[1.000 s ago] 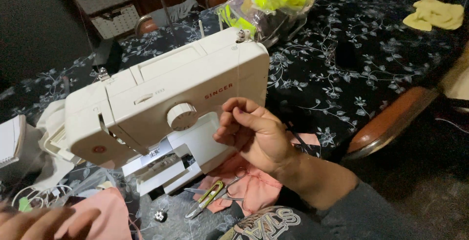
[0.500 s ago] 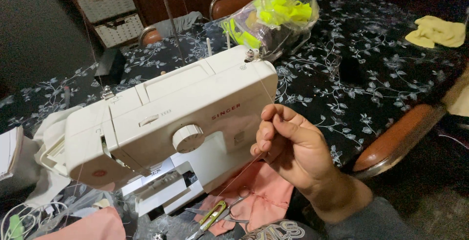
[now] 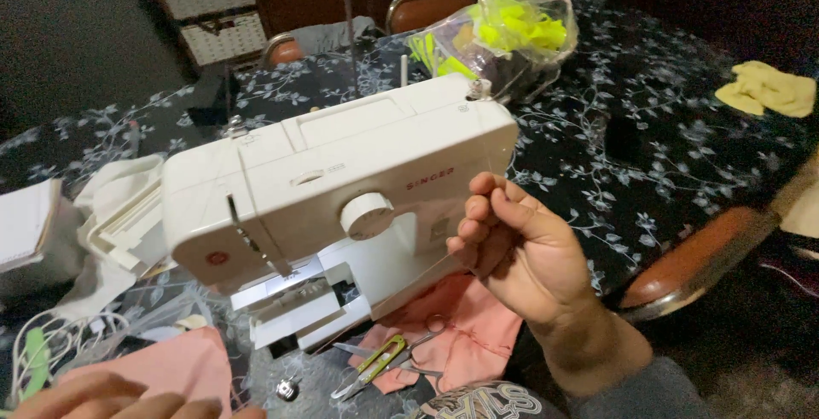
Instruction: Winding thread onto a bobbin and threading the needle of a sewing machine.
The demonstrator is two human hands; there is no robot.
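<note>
Right hand [image 3: 520, 253] has moved off the white sewing machine [image 3: 341, 189] to its right, fingers pinched together on a thin thread [image 3: 490, 150] now drawn taut from the machine's top. Left hand [image 3: 119, 395] sits low in front of the machine on pink fabric [image 3: 183, 368]; grip unclear.

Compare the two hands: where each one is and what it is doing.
The right hand is raised beside the sewing machine, fingers curled, pinching a thin thread; the left hand lies low at the bottom edge, flat on pink cloth. The right hand shows whole with its forearm; the left hand is cut off by the frame. Both are bare.
</note>
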